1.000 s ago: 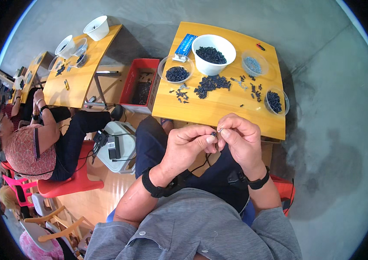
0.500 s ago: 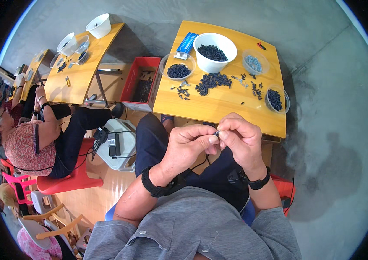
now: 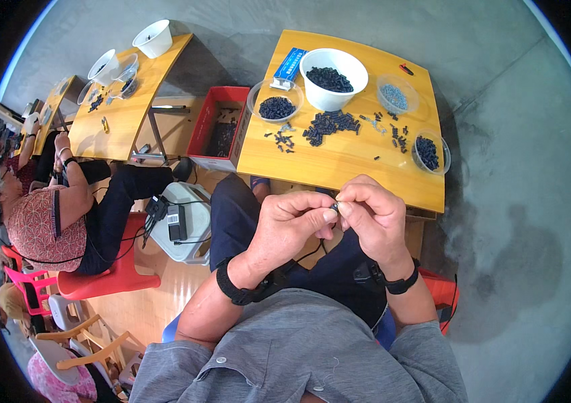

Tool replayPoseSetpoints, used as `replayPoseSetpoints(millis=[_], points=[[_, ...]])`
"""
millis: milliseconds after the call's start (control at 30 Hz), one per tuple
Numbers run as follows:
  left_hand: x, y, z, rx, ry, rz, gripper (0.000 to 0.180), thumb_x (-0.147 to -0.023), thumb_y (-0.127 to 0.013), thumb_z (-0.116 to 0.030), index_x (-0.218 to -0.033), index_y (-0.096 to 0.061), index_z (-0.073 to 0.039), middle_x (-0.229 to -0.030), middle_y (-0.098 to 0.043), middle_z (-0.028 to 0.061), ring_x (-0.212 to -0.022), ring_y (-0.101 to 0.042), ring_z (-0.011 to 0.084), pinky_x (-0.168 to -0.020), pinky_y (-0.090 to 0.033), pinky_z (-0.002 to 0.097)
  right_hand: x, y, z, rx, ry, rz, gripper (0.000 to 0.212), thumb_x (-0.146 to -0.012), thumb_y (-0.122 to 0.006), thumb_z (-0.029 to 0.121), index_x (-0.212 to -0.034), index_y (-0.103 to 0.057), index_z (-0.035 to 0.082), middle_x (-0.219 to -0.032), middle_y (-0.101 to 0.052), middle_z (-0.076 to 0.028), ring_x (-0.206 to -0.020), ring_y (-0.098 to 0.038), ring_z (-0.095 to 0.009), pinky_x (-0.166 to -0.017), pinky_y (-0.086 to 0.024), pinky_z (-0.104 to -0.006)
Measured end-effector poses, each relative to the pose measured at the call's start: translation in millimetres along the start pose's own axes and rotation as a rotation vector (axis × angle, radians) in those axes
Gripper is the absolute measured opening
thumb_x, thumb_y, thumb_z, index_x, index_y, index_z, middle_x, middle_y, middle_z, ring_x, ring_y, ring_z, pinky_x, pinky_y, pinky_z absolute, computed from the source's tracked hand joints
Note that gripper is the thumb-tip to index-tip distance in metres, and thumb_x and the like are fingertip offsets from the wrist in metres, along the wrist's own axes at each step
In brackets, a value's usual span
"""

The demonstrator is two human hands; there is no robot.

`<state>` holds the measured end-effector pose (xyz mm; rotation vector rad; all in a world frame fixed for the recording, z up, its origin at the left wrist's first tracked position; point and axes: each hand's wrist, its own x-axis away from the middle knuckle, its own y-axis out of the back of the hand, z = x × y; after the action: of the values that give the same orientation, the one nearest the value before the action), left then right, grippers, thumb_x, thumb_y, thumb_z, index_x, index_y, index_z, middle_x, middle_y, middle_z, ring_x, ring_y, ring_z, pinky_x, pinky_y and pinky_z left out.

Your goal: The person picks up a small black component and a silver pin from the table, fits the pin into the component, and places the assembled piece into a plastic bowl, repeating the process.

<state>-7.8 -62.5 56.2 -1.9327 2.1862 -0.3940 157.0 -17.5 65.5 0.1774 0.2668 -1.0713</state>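
Observation:
Above my lap, my left hand [image 3: 293,225] and my right hand [image 3: 374,218] meet fingertip to fingertip. Both pinch a small black part [image 3: 334,207], mostly covered by the fingers and thumbs. Beyond them on the yellow table [image 3: 285,164] lies a pile of small black parts [image 3: 329,127], with a few silvery metal pieces [image 3: 371,124] beside it. A large white bowl [image 3: 315,97] full of black parts stands behind the pile. Clear round tubs hold black parts at the left [image 3: 276,109] and right [image 3: 428,153], and small silvery pieces [image 3: 393,98] at the back right.
A blue and white box [image 3: 290,65] and a small red-and-black tool [image 3: 406,69] lie toward the table's back. Left of the table stands a red box [image 3: 203,124] with black parts inside. A grey stool [image 3: 188,232] carries black devices and cables. Another person [image 3: 50,215] sits farther left.
Both hands stay almost in the same place, still pinching the small part. The view has shifted very slightly.

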Motion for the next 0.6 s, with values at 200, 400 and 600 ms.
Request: replayPoseSetpoints(millis=[200,400,600], points=[[-0.6,-1.2,-0.8,-0.007,0.015,-0.013,0.012,-0.087,-0.061,-0.004,-0.094,-0.064,0.005,-0.08,-0.065,0.0064,-0.065,-0.062,0.0109,-0.06,-0.051,0.0219,1.6,-2.2,-2.2,0.14,0.099,-0.024,0.003,-0.086,-0.055,-0.002,-0.088,-0.059,-0.002,-0.082,-0.054,-0.005,-0.062,-0.05,-0.006,-0.053,-0.039,-0.0192],[-1.0,-1.8,-0.9,0.015,0.03,-0.022,0.012,-0.087,-0.061,-0.004,-0.094,-0.064,0.004,-0.08,-0.065,0.0064,-0.064,-0.062,0.0109,-0.059,-0.051,0.0218,3.5,-1.9,-4.8,-0.007,0.008,-0.036,0.005,-0.088,-0.053,-0.001,-0.091,-0.057,-0.003,-0.082,-0.053,-0.005,-0.058,-0.05,-0.005,-0.05,-0.04,-0.0188],[-2.9,-1.6,-2.3,-0.014,0.045,-0.013,0.011,-0.087,-0.061,-0.004,-0.093,-0.065,0.004,-0.079,-0.065,0.0058,-0.064,-0.062,0.0105,-0.058,-0.05,0.0215,3.4,-1.2,-7.8,-0.091,-0.055,-0.04,0.005,-0.088,-0.053,-0.001,-0.091,-0.057,-0.003,-0.082,-0.053,-0.004,-0.057,-0.05,-0.005,-0.05,-0.04,-0.0185]])
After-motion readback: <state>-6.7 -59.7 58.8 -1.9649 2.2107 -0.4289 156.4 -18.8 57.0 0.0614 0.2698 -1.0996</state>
